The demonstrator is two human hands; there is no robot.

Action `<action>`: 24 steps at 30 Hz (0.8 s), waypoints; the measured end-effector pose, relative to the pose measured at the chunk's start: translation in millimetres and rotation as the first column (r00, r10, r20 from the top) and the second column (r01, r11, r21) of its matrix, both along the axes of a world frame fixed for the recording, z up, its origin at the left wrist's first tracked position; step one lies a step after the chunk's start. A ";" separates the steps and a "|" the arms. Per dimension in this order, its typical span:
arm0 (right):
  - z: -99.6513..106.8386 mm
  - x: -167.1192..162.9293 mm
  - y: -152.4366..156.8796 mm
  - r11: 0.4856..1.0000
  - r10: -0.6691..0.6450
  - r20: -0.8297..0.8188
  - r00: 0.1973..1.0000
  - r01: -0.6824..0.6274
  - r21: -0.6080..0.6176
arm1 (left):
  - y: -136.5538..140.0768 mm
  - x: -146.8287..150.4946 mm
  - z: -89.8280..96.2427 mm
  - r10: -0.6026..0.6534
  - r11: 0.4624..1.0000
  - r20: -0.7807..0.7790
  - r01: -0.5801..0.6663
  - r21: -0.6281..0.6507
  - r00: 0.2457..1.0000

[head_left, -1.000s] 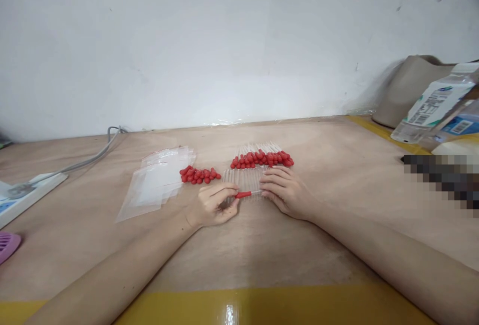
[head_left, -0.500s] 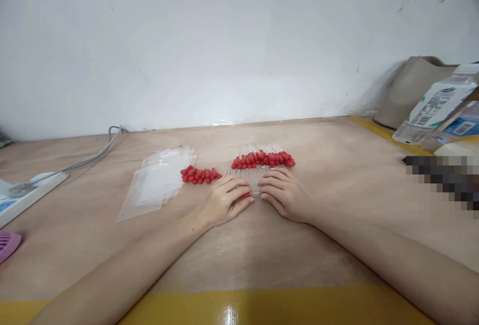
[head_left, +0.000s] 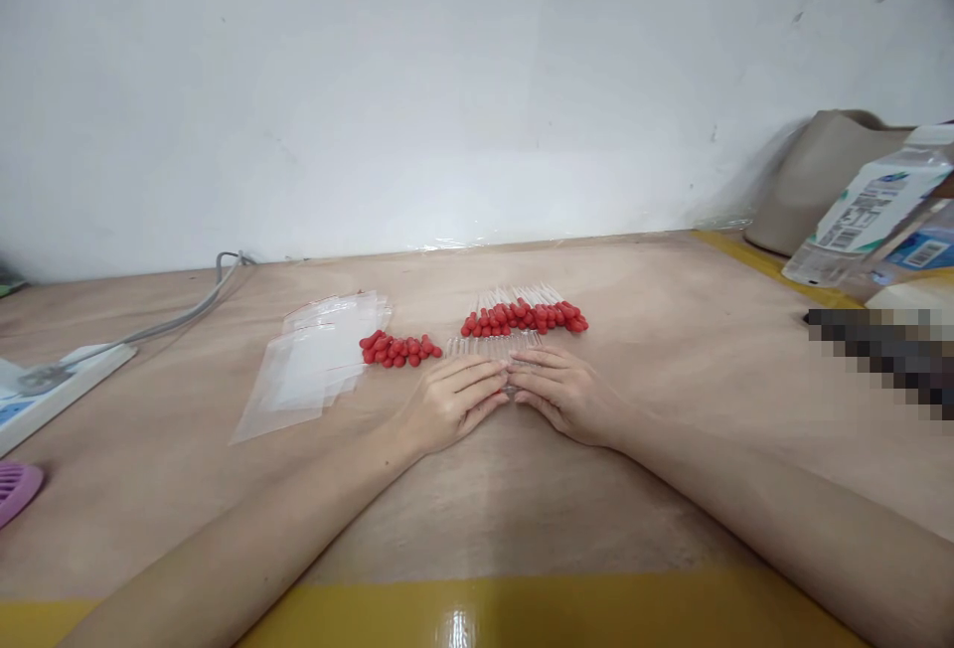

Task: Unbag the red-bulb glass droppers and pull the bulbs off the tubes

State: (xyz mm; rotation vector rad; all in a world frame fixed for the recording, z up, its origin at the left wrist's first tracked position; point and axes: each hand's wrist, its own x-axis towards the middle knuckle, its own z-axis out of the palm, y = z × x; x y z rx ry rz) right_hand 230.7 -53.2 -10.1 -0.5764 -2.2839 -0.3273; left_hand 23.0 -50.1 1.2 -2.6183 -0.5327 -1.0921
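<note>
Glass tubes (head_left: 492, 346) lie flat on table (head_left: 522, 489), under fingertips of left hand (head_left: 451, 402) and right hand (head_left: 570, 392); both hands flat, fingers together, tips meeting.

Your left hand (head_left: 451, 400) and right hand (head_left: 562, 392) are lying fingertip to fingertip over the clear tubes (head_left: 488, 347), covering most of them, so you cannot tell whether either hand is pinching one. Your forearms are running out of the bottom edge. At the right, a pixelated patch (head_left: 886, 355) is masking something on the bench (head_left: 522, 489), and the labelled package (head_left: 869, 206) and the purple object (head_left: 15, 491) are getting cut off by the edges.
</note>
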 end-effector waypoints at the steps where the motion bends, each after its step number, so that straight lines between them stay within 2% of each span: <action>1: 0.0 -0.3 -0.3 1.000 0.007 -0.002 1.000 -0.007 0.004 | -0.2 0.6 1.7 -0.004 1.000 -0.017 0.005 0.024 1.000; 7: 0.5 -2.4 -3.5 0.999 0.035 0.006 0.999 -0.035 0.033 | 0.2 -0.1 5.1 0.004 0.998 -0.090 0.001 0.057 0.996; 17: 3.3 0.2 -3.8 0.998 0.027 0.095 0.995 -0.032 0.051 | -1.0 -1.1 5.5 0.012 1.000 -0.142 -0.016 -0.027 0.990; 24: 5.5 0.5 -4.9 0.994 0.046 0.106 0.993 -0.057 0.095 | -2.7 -2.0 7.6 0.002 0.991 -0.177 -0.026 -0.131 0.984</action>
